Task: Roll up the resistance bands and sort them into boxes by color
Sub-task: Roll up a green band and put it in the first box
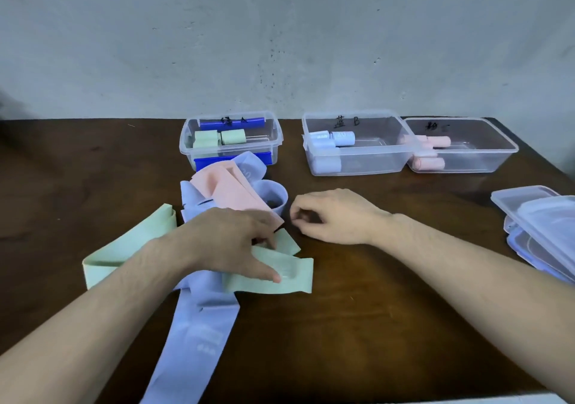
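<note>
- Step in hand — selecting the next band: left hand (pixel 230 238) pinches the green band (pixel 273 279) lying on the counter (pixel 373 310) amid the loose pile.
- Right hand (pixel 336 216) hovers just beside, fingers loosely curled, grip empty.
- Next move: pull green free of the blue band (pixel 193 335), roll it, place it in the green box (pixel 231 139).

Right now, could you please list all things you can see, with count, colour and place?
Boxes: three, clear, back of the table.
Rolled bands: green in left box, blue in middle, pink in right; exact counts hard to tell.
Loose green band: one, front left.
Loose blue bands: at least two, centre pile.
Loose pink band: one, atop the pile.
Lids: stacked, clear, right edge.
Left hand: holds the green band.
Right hand: loosely curled, holding nothing.
</note>
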`<state>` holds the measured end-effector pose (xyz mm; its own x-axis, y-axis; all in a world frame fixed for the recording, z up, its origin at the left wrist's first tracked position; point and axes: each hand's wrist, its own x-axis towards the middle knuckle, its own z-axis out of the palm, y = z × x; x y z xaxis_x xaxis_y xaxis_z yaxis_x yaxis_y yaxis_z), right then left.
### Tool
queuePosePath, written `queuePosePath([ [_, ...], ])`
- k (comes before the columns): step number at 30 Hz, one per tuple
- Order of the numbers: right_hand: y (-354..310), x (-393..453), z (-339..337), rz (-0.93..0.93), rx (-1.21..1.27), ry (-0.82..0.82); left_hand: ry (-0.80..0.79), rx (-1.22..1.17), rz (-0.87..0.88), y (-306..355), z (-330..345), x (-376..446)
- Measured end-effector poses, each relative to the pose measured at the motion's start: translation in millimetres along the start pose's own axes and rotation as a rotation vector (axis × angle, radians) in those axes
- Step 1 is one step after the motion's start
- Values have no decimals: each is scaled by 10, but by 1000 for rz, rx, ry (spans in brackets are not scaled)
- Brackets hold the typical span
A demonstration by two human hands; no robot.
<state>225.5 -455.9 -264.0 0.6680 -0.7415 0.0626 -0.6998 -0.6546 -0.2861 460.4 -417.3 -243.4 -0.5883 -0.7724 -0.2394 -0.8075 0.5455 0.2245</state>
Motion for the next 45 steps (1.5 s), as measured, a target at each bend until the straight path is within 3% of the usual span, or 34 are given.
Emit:
queuePosePath([
  [2,8,-86,-1,-7,21,-30,-28,10,-34,53,51,24],
  [7,24,-320,14,32,102,-93,125,-100,-36,250,91,67],
  [13,91,-664,-83,151,441,-227,337,-265,-74,571,177,165],
  [23,381,-1140,-366,419,1057,80,321,-585,-174,1369,194,444],
  [26,399,-1219,-409,496,1146,203,386,-927,-211,1544,203,575],
  [29,387,-1295,-376,519,1165,221,461,-1318,-270,1680,199,670],
  [36,423,-1478,-334,438,1465,-42,528,-1861,-328,1866,193,883],
  [42,378,-1450,-355,557,1346,-52,726,-1889,-492,1766,305,1031],
  [45,348,-1420,-344,633,1302,-15,656,-1900,-563,1657,371,1034],
])
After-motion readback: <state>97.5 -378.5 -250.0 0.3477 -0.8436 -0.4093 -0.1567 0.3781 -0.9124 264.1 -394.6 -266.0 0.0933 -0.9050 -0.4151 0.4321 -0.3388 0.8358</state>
